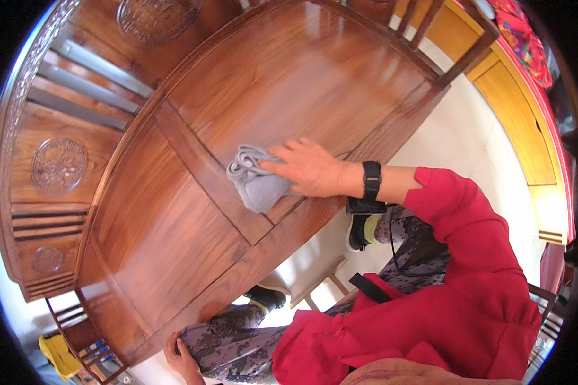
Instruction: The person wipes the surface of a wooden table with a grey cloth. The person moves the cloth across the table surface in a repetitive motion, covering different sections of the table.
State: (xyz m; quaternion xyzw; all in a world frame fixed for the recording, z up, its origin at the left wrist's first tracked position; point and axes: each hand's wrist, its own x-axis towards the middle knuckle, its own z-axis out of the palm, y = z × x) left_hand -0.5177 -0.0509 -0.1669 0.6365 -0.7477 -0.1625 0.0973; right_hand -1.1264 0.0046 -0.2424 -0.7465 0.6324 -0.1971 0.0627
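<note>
My right hand is on a folded grey cloth, thumb and fingers over its right side. The cloth lies bunched on the brown wooden seat of a long carved bench, by a crosswise frame board. A black strap circles my right wrist, and a black box-shaped device shows below it. My left hand rests by my left knee, near the seat's front edge, and holds nothing that I can see. Part of it is cut off by the picture's bottom edge.
The bench's carved backrest rises on the left, and a slatted armrest stands at upper right. A yellow wooden cabinet is farther right. A small wooden stool stands between my legs. At lower left are a wooden chair and yellow cloth.
</note>
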